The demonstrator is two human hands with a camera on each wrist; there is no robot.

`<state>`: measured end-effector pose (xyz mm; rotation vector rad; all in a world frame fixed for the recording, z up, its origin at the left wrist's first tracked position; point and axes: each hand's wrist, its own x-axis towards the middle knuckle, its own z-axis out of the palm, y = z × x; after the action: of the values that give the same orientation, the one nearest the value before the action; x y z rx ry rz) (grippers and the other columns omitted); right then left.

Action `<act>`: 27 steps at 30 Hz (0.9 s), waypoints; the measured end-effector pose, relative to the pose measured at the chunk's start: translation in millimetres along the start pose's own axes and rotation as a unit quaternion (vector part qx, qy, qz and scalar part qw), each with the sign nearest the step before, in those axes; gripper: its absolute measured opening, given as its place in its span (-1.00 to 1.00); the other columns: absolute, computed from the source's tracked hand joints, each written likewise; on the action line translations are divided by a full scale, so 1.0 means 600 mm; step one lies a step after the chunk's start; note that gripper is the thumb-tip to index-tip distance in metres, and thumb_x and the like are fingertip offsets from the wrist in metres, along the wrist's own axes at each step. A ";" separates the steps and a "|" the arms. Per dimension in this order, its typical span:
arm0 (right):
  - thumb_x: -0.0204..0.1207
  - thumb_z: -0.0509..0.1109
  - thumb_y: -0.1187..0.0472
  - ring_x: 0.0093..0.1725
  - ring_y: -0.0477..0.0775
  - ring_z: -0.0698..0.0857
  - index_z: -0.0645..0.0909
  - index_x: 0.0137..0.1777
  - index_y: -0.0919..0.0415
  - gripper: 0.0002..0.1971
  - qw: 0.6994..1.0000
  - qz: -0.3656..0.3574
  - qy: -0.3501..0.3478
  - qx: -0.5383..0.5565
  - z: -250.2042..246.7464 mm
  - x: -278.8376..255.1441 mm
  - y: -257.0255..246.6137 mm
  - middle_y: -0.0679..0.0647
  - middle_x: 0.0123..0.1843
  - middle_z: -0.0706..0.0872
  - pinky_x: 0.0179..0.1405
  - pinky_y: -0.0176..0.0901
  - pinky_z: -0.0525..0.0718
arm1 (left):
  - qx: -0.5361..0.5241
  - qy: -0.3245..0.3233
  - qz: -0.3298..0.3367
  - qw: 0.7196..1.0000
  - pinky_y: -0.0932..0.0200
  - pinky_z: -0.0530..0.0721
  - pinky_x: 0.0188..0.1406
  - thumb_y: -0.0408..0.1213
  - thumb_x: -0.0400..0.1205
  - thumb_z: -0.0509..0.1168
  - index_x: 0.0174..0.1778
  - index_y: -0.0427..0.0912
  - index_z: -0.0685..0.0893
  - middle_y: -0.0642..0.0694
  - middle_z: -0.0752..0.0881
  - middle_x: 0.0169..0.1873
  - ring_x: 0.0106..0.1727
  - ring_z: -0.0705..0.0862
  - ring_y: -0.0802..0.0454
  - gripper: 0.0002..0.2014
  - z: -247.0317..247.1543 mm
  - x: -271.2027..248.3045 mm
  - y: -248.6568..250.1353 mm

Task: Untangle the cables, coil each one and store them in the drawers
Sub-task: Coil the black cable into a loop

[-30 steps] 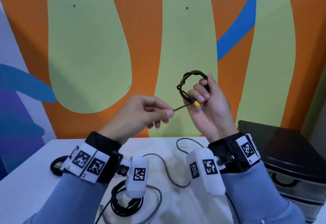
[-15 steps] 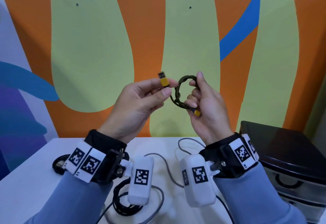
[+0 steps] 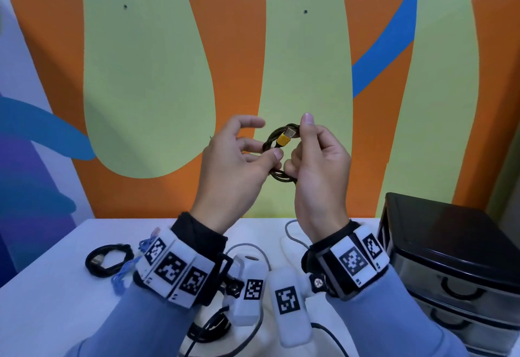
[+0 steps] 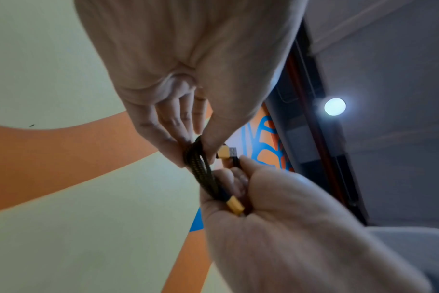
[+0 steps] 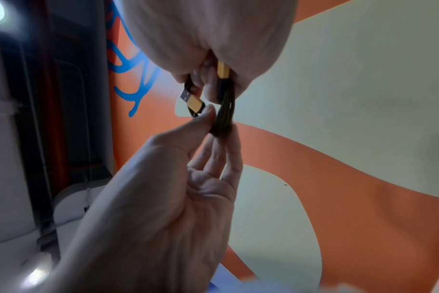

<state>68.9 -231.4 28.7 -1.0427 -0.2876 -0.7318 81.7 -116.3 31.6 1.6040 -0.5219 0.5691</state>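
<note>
A dark green braided cable (image 3: 272, 139) with yellow plugs is wound into a small coil, held in the air in front of the wall. My left hand (image 3: 264, 156) pinches the coil's left side between thumb and fingers (image 4: 168, 142). My right hand (image 3: 302, 145) grips the right side, index finger raised. One yellow plug (image 3: 282, 140) lies across the coil's middle; in the left wrist view it shows its metal USB tip (image 4: 228, 153). The other yellow plug (image 4: 234, 205) sits in my right palm, also visible in the right wrist view (image 5: 223, 69). A black drawer unit (image 3: 450, 244) stands at the right, drawers closed.
On the white table (image 3: 50, 300) lie a coiled black cable (image 3: 109, 258) at the left, a blue cable (image 3: 123, 272) beside it, a loose grey cable (image 3: 253, 247) in the middle and another black cable (image 3: 208, 328) near the front edge.
The left hand held the USB plug up to the left of the coil; now that plug lies across the coil and the left hand pinches the coil itself.
</note>
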 end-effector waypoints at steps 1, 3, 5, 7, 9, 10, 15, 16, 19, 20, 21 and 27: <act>0.81 0.36 0.10 -0.51 -0.08 0.31 0.60 -0.21 0.26 -0.65 1.000 -0.011 0.002 -0.013 0.000 -0.002 0.001 -0.08 -0.45 0.49 -0.52 -0.30 0.43 | 0.022 0.007 0.001 1.000 -0.26 0.86 0.04 -0.33 0.59 0.60 0.21 0.03 0.71 -0.04 0.86 -0.27 -0.24 0.90 -0.05 -0.66 0.003 0.000 -0.003; 0.80 0.38 0.10 -0.50 -0.04 0.31 0.59 -0.23 0.22 -0.65 0.999 -0.030 0.003 -0.036 0.002 -0.005 0.001 -0.11 -0.48 0.45 -0.51 -0.24 0.43 | 0.067 0.018 0.006 0.998 -0.14 0.86 0.00 -0.31 0.59 0.57 0.06 0.03 0.79 0.05 0.84 -0.38 -0.28 0.88 0.03 -0.81 0.008 0.000 -0.003; 0.79 0.40 0.11 -0.52 -0.03 0.29 0.56 -0.18 0.21 -0.70 0.998 -0.044 -0.004 -0.047 0.004 -0.008 -0.002 -0.15 -0.51 0.44 -0.53 -0.18 0.40 | 0.096 0.024 0.004 0.995 -0.10 0.85 -0.03 -0.31 0.57 0.53 -0.11 0.00 0.85 0.01 0.81 -0.46 -0.29 0.86 -0.05 -0.91 0.006 -0.001 -0.001; 0.79 0.40 0.15 -0.58 -0.05 0.26 0.52 -0.06 0.22 -0.78 0.996 -0.060 -0.029 -0.053 0.007 -0.013 -0.007 -0.20 -0.55 0.45 -0.55 -0.22 0.37 | 0.106 0.025 -0.017 0.994 -0.15 0.86 -0.08 -0.32 0.54 0.48 -0.25 -0.06 0.86 -0.10 0.78 -0.49 -0.28 0.83 -0.20 -0.90 0.002 -0.001 -0.003; 0.79 0.39 0.20 -0.62 -0.09 0.25 0.50 0.01 0.25 -0.83 0.995 -0.066 -0.053 -0.052 0.011 -0.019 -0.012 -0.22 -0.57 0.46 -0.58 -0.30 0.37 | 0.091 0.018 -0.056 0.994 -0.15 0.86 -0.08 -0.33 0.55 0.45 -0.30 -0.13 0.83 -0.11 0.80 -0.47 -0.29 0.82 -0.21 -0.88 -0.002 0.000 -0.006; 0.79 0.38 0.21 -0.63 -0.10 0.25 0.49 0.03 0.26 -0.84 0.996 -0.058 -0.055 -0.048 0.012 -0.019 -0.012 -0.23 -0.58 0.45 -0.58 -0.30 0.36 | 0.051 0.012 -0.083 0.995 -0.11 0.86 -0.07 -0.36 0.56 0.45 -0.26 -0.17 0.80 -0.10 0.82 -0.45 -0.31 0.81 -0.18 -0.91 -0.004 0.002 -0.008; 0.77 0.41 0.19 -0.55 -0.08 0.20 0.51 0.06 0.15 -0.87 1.000 0.014 0.008 0.017 -0.004 0.009 -0.005 -0.11 -0.51 0.30 -0.59 -0.24 0.28 | -0.248 -0.123 -0.202 0.939 0.09 0.63 0.10 -0.41 0.59 0.53 0.12 -0.18 0.75 -0.13 0.82 -0.10 -0.14 0.70 0.04 -0.78 -0.026 0.009 0.002; 0.77 0.42 0.19 -0.53 -0.08 0.20 0.51 0.05 0.14 -0.88 0.999 0.029 0.019 0.037 -0.010 0.016 -0.005 -0.09 -0.49 0.28 -0.60 -0.27 0.27 | -0.291 -0.144 -0.209 0.922 0.13 0.66 0.12 -0.35 0.62 0.51 0.20 -0.20 0.77 -0.16 0.83 -0.02 -0.08 0.71 0.05 -0.76 -0.031 0.010 0.004; 0.79 0.39 0.19 -0.52 -0.11 0.17 0.52 0.02 0.14 -0.88 0.992 0.082 0.020 0.092 -0.022 0.029 -0.003 -0.07 -0.44 0.20 -0.62 -0.32 0.25 | -0.309 -0.137 -0.211 0.917 0.15 0.78 0.10 -0.28 0.76 0.39 0.15 -0.21 0.81 -0.22 0.88 0.05 0.02 0.79 0.05 -0.86 -0.031 0.012 0.003; 0.80 0.38 0.19 -0.53 -0.11 0.16 0.52 0.00 0.14 -0.87 0.989 0.100 0.022 0.108 -0.024 0.031 -0.002 -0.07 -0.43 0.19 -0.63 -0.33 0.25 | -0.285 -0.115 -0.202 0.930 0.12 0.80 0.10 -0.27 0.79 0.37 0.09 -0.19 0.82 -0.24 0.88 0.06 0.04 0.80 0.04 -0.87 -0.028 0.011 0.001; 0.80 0.37 0.20 -0.54 -0.12 0.16 0.53 0.00 0.15 -0.87 0.985 0.118 0.025 0.123 -0.026 0.032 -0.001 -0.07 -0.44 0.18 -0.63 -0.34 0.25 | -0.252 -0.089 -0.185 0.946 0.09 0.81 0.13 -0.26 0.80 0.37 0.07 -0.19 0.83 -0.25 0.89 0.07 0.04 0.80 0.03 -0.86 -0.024 0.011 -0.002; 0.80 0.37 0.19 -0.54 -0.11 0.19 0.60 0.05 0.21 -0.89 0.992 0.108 0.049 0.037 -0.037 0.041 0.005 -0.08 -0.46 0.23 -0.62 -0.33 0.24 | -0.109 -0.134 -0.014 0.985 -0.01 0.75 0.33 -0.36 0.75 0.45 0.29 -0.10 0.87 -0.08 0.86 -0.04 0.01 0.68 0.12 -0.78 -0.028 0.010 -0.009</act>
<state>85.9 -259.8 28.9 -0.9472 -0.1147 -0.5702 88.6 -98.8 32.5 1.4820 -0.7351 0.2635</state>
